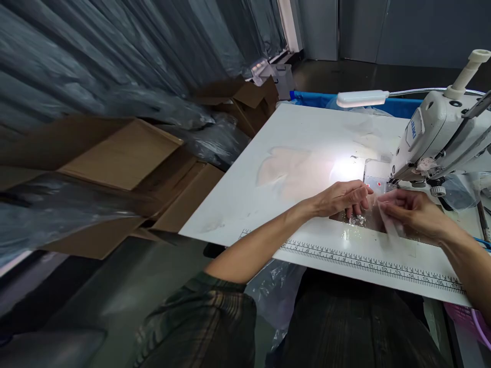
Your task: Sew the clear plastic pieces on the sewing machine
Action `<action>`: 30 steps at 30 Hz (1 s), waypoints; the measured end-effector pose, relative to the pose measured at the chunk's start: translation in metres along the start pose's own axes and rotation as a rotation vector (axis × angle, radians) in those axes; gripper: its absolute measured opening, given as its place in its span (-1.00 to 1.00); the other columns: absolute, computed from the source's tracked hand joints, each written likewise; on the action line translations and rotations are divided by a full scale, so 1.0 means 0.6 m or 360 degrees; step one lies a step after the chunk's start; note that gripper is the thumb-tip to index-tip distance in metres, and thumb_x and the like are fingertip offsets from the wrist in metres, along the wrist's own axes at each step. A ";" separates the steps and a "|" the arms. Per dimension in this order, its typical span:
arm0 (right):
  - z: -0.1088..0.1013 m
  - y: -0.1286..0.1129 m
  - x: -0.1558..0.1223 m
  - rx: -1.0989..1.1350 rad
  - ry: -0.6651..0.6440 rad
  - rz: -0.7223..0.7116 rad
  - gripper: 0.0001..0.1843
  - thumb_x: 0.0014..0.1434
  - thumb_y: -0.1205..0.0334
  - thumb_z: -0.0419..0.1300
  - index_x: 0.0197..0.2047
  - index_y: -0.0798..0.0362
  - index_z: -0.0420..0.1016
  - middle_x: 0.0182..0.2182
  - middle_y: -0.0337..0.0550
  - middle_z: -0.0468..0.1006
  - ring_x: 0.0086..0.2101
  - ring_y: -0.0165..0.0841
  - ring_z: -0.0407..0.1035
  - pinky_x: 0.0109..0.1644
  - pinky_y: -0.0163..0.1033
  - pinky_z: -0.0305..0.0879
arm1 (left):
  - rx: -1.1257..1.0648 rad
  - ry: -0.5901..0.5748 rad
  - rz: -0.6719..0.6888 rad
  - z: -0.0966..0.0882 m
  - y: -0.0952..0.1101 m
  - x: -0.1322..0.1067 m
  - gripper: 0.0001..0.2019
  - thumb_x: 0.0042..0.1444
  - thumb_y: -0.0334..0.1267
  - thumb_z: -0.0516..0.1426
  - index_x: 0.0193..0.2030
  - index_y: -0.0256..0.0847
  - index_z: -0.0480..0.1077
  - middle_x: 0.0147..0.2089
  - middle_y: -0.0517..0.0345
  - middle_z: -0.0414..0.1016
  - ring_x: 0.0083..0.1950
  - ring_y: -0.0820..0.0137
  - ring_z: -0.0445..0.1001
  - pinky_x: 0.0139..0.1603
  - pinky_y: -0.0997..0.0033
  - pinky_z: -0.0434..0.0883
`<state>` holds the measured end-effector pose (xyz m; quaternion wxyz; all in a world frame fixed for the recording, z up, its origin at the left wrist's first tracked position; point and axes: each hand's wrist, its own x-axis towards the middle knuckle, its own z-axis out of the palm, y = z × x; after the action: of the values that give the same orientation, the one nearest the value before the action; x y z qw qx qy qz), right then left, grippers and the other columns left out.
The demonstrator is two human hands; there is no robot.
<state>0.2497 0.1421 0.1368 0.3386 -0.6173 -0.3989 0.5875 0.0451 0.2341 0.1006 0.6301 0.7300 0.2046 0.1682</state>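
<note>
At the sewing machine (433, 133), my right hand (416, 209) pinches a thin, whitish translucent strip (392, 227) that hangs down towards the table's front. My left hand (351, 198) is just to the left, fingers curled and thumb pressed against the forefinger; what lies in its fingertips is too small to tell. Under both hands is a shiny see-through sheet (355, 221) over a brownish patch. Beside the needle area, a clear plate (374, 168) bears small red marks. The presser foot is partly hidden by my right hand.
A printed ruler (358, 261) runs along the front edge of the white table (233, 204). A lamp (362, 98) reaches over the back. Open cardboard boxes (123, 153) and plastic-wrapped bundles stand to the left. A pink basket (462, 314) is at lower right.
</note>
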 end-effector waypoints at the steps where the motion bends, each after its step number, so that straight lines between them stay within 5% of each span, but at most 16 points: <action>1: 0.010 -0.001 0.005 0.0024 -0.0043 -0.0029 -0.38 -0.32 -0.15 0.52 -0.24 0.02 0.52 -0.51 -0.26 0.51 -0.51 -0.45 0.35 -0.46 -0.32 0.32 | -0.0065 -0.0023 -0.0062 -0.002 0.001 -0.003 -0.32 0.18 0.35 0.07 0.06 -0.28 0.46 -0.17 -0.11 0.59 -0.31 0.33 0.57 -0.43 0.42 0.43; 4: 0.021 0.003 0.013 -0.0025 -0.0146 -0.0205 -0.34 -0.18 -0.28 0.45 -0.14 0.01 0.53 -0.27 -0.12 0.63 -0.25 -0.32 0.52 -0.12 -0.19 0.50 | -0.0007 0.0012 -0.0169 -0.004 -0.001 -0.010 -0.30 0.14 0.20 0.22 0.26 -0.26 0.31 -0.24 0.00 0.60 -0.33 0.36 0.59 -0.40 0.47 0.43; 7: 0.000 0.021 0.008 -0.0474 0.0018 -0.0385 -0.38 0.08 -0.32 0.26 -0.03 0.02 0.54 -0.25 -0.07 0.64 -0.23 -0.24 0.54 -0.11 -0.11 0.50 | 0.0158 0.0139 -0.0179 0.000 -0.008 -0.011 -0.32 0.07 -0.04 0.33 0.27 -0.30 0.30 -0.30 0.07 0.60 -0.39 0.39 0.57 -0.44 0.49 0.41; 11: -0.042 0.060 0.003 -0.1444 0.0348 -0.0888 -0.54 0.35 0.00 0.01 0.08 0.07 0.56 -0.16 0.06 0.62 -0.19 -0.15 0.51 -0.09 -0.03 0.46 | 0.0205 0.0281 -0.0128 0.012 -0.016 -0.008 -0.45 0.10 -0.21 0.25 0.23 -0.32 0.34 -0.38 0.15 0.58 -0.51 0.46 0.52 -0.50 0.49 0.37; 16: -0.067 0.089 0.028 -0.2097 0.0238 -0.1545 -0.54 0.37 0.24 -0.07 0.15 0.07 0.56 -0.18 0.12 0.55 -0.21 -0.13 0.44 -0.14 -0.02 0.47 | 0.0332 0.0529 -0.0228 0.022 -0.007 -0.001 -0.44 0.14 -0.36 0.21 0.29 -0.36 0.24 -0.34 0.20 0.56 -0.51 0.52 0.49 -0.44 0.49 0.42; 23: -0.080 0.101 0.050 -0.1870 0.0295 -0.1554 -0.60 0.40 0.15 -0.03 0.06 -0.01 0.60 -0.18 0.05 0.48 -0.17 -0.20 0.44 -0.08 -0.08 0.50 | 0.0339 0.0571 -0.0369 0.016 0.008 0.004 -0.25 0.06 -0.32 0.36 0.35 -0.40 0.17 -0.37 0.27 0.50 -0.49 0.54 0.45 -0.41 0.48 0.43; 30: -0.087 0.095 0.044 -0.1574 0.0144 -0.1416 -0.57 0.42 0.10 -0.04 0.14 -0.01 0.56 -0.22 -0.01 0.50 -0.27 -0.28 0.46 -0.14 -0.14 0.50 | 0.0130 0.0585 -0.0520 0.002 0.004 0.007 -0.44 0.14 -0.42 0.31 0.26 -0.38 0.27 -0.44 0.24 0.50 -0.54 0.54 0.40 -0.54 0.47 0.33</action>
<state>0.3069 0.1422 0.0784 0.2420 -0.5004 -0.8236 0.1131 0.0495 0.2348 0.1028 0.5709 0.6692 0.4379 0.1856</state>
